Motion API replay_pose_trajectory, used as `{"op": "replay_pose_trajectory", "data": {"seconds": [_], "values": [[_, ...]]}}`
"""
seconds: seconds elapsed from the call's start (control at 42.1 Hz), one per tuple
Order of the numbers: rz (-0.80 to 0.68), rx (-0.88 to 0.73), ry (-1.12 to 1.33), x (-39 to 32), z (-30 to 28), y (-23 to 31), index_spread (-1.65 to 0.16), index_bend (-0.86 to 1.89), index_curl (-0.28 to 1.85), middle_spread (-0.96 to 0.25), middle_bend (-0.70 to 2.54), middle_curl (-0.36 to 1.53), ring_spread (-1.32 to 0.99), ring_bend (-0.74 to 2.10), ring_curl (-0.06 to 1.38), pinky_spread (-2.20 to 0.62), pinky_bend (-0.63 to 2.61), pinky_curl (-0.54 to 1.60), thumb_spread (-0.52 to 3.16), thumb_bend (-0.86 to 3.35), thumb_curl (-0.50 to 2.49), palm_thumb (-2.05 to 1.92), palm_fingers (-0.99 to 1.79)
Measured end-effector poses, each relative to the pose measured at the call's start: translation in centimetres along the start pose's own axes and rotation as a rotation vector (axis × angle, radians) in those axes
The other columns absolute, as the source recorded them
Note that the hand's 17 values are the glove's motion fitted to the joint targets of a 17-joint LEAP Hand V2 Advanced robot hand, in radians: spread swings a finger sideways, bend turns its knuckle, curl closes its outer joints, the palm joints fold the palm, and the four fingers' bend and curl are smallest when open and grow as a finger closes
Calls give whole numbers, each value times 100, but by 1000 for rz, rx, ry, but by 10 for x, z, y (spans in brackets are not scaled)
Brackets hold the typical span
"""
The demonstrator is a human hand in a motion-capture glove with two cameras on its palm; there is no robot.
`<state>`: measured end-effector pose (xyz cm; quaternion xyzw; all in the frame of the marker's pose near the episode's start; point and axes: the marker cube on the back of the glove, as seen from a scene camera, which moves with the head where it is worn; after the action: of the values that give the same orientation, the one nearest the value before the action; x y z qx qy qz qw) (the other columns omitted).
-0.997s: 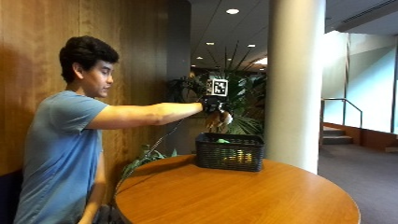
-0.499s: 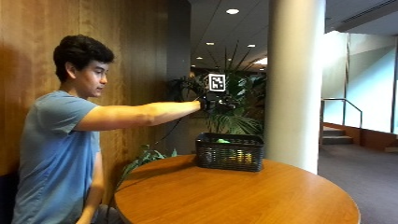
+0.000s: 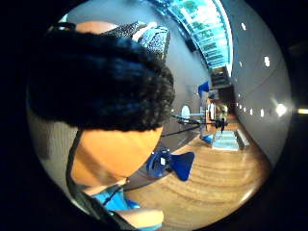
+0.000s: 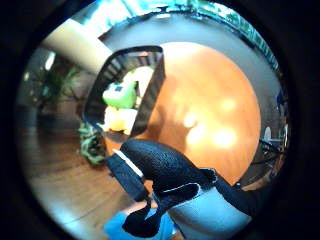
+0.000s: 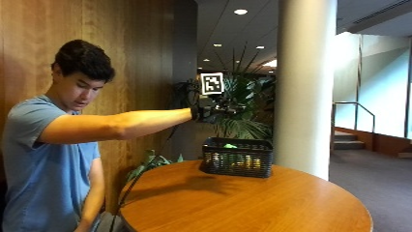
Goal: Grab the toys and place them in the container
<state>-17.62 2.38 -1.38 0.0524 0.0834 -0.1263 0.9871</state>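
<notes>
Hovering above and just behind the black basket (image 5: pixel 237 157) at the round table's (image 5: pixel 257 203) far edge, the gloved right hand (image 5: pixel 212 109) holds nothing, fingers loosely curled; green and yellow toys (image 4: pixel 121 105) lie inside, directly below.

Outside view looks across the table (image 5: pixel 257 203); thumb-side palm view looks down, sharing the basket (image 5: pixel 237 157).

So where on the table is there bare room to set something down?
The table is bare from the basket to its near edge. The basket, at the far edge by the pillar, already holds toys. The hand is above it.
</notes>
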Motion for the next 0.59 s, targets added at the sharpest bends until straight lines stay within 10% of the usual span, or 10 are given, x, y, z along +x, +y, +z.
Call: {"op": "replay_pose_trajectory", "data": {"seconds": [0.594], "values": [[203,-52,-68,118,79,70,-27,10,20,6,14,25,8,17,27,10,128,33,90,-11,16,-15,-22]]}}
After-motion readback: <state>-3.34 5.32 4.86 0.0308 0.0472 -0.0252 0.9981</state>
